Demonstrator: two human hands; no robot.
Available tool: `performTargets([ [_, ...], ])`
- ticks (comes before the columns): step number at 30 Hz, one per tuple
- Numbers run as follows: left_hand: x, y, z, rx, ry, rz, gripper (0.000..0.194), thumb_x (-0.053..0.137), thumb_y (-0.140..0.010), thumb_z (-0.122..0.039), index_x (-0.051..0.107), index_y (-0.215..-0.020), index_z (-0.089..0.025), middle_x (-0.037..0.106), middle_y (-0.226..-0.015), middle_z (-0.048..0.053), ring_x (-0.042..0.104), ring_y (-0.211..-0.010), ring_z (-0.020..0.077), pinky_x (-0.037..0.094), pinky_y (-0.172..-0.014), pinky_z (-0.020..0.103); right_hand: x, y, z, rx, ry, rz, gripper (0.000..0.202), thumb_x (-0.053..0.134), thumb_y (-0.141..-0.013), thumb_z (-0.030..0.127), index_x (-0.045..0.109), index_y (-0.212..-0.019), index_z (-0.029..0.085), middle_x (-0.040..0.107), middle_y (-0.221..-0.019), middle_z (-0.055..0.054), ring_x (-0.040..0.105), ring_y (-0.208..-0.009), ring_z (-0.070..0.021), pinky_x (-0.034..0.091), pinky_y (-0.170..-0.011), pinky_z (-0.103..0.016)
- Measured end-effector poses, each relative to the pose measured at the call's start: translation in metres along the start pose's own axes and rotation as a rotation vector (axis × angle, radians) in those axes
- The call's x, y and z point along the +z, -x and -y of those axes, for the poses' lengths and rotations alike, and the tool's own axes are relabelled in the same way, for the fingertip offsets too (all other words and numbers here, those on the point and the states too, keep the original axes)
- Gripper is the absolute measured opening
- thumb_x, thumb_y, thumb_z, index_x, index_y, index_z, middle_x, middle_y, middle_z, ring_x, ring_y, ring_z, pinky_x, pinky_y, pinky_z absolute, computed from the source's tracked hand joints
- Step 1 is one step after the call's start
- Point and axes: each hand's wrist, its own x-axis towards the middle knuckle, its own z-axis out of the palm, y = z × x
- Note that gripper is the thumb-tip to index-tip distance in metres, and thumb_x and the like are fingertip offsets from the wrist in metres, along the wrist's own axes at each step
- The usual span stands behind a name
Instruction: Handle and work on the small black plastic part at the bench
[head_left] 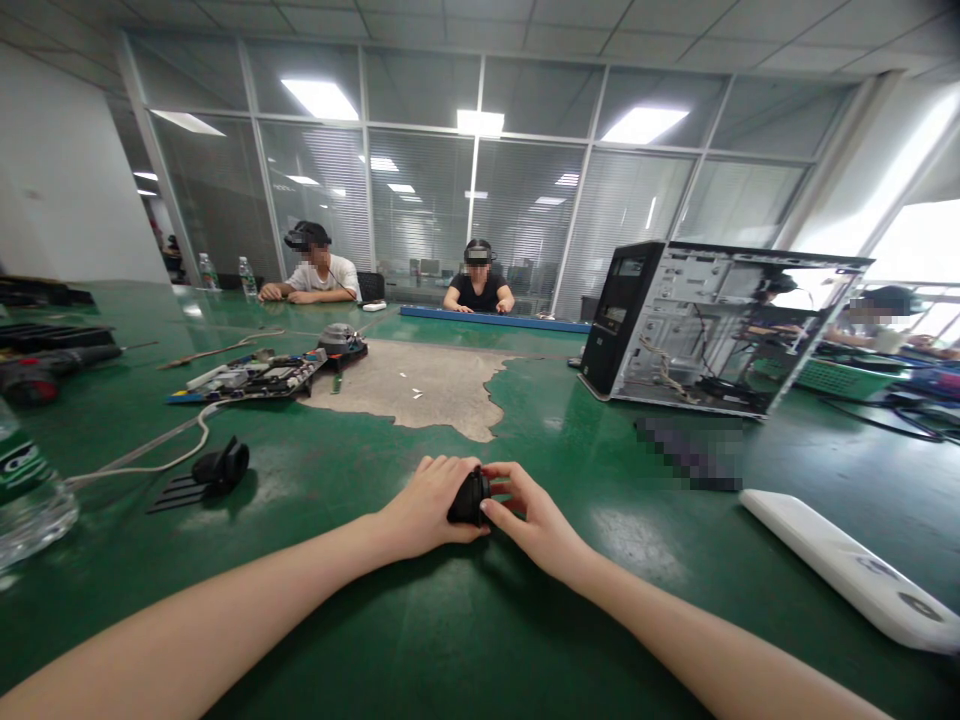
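Observation:
My left hand (427,505) is wrapped round a small black plastic part (468,502), just above or on the green table. From the other side, my right hand (536,520) grips the same part's right end between thumb and fingers. Most of the part is covered by my fingers, so its exact kind does not show. To the left lies another black plastic piece (221,468) with a round end and several flat prongs.
An open computer case (679,330) stands at the right. A white power bank-like block (847,565) lies near the right edge. Left are a circuit board (255,378), a pale cable (202,430), a water bottle (30,490) and a power drill (52,370). People sit across the table.

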Motion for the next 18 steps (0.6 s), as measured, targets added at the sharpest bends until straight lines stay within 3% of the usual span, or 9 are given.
performTargets([
  [5,0.0012,-0.0005,0.0011,0.006,-0.01,-0.004,0.058,0.063,-0.068,-0.043,0.036,-0.114,-0.019,0.053,-0.103,0.006,0.047,-0.09,0.0243,0.033,-0.077,0.036,-0.0006,0.0003,-0.0005,0.013,-0.033,0.06,0.024,0.052,-0.08,0.023,0.046,-0.103,0.019,0.055,-0.094,-0.004,0.057,-0.087,-0.0163,0.05,-0.073,-0.031],
  [11,0.0012,-0.0005,-0.0002,0.006,0.002,-0.022,0.058,0.064,-0.067,-0.04,0.035,-0.114,-0.019,0.054,-0.102,0.005,0.048,-0.089,0.0231,0.033,-0.076,0.035,0.0002,0.0006,-0.0009,-0.128,0.025,-0.016,0.017,0.052,-0.079,0.021,0.05,-0.095,0.02,0.05,-0.102,-0.005,0.052,-0.097,-0.0168,0.049,-0.077,-0.029],
  [18,0.0018,-0.0009,0.0016,0.004,-0.011,-0.005,0.059,0.063,-0.068,-0.042,0.035,-0.114,-0.019,0.053,-0.103,0.005,0.047,-0.09,0.0238,0.033,-0.077,0.036,0.0011,0.0003,-0.0019,0.021,-0.009,0.046,0.028,0.05,-0.08,0.02,0.043,-0.107,0.019,0.054,-0.099,-0.006,0.057,-0.087,-0.0165,0.05,-0.072,-0.032],
])
